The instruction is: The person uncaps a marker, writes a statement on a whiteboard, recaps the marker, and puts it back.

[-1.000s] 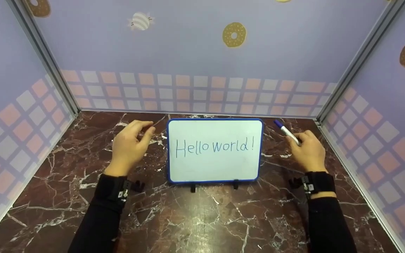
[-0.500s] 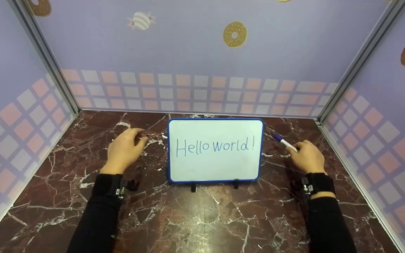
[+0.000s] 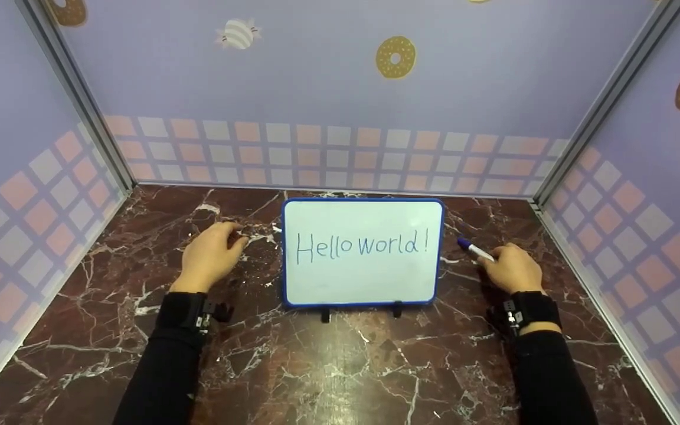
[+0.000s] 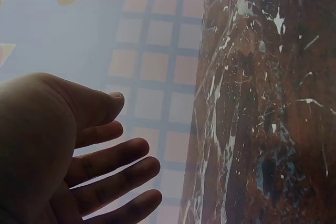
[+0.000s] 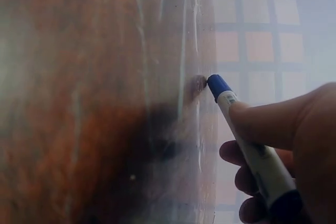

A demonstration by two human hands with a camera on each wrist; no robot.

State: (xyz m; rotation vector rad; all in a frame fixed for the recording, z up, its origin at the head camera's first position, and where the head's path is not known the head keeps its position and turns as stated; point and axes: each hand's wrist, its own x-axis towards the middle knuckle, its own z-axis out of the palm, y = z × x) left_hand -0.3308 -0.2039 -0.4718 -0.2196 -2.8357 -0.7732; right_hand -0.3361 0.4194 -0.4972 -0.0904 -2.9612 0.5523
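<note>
A small whiteboard (image 3: 363, 283) with a blue frame stands in the middle of the table, with "Hello world!" handwritten on it in blue. To its right, my right hand (image 3: 512, 268) holds a white marker (image 3: 479, 251) between thumb and fingers; the marker's blue cap (image 5: 218, 86) points toward the board, apart from it. On the board's left side, my left hand (image 3: 210, 254) stays low by the tabletop with nothing in it. In the left wrist view its fingers (image 4: 113, 161) are spread and loosely bent.
The dark red marbled table (image 3: 340, 372) reflects light near the front. Two black feet (image 3: 325, 314) support the board. Lilac panels (image 3: 316, 71) with checks and doughnut prints enclose the back and both sides, joined by grey metal posts (image 3: 74, 94).
Both hands have come down toward the table and a little nearer to me. The marker has lowered along with the right hand, still held. The whiteboard has stayed in place.
</note>
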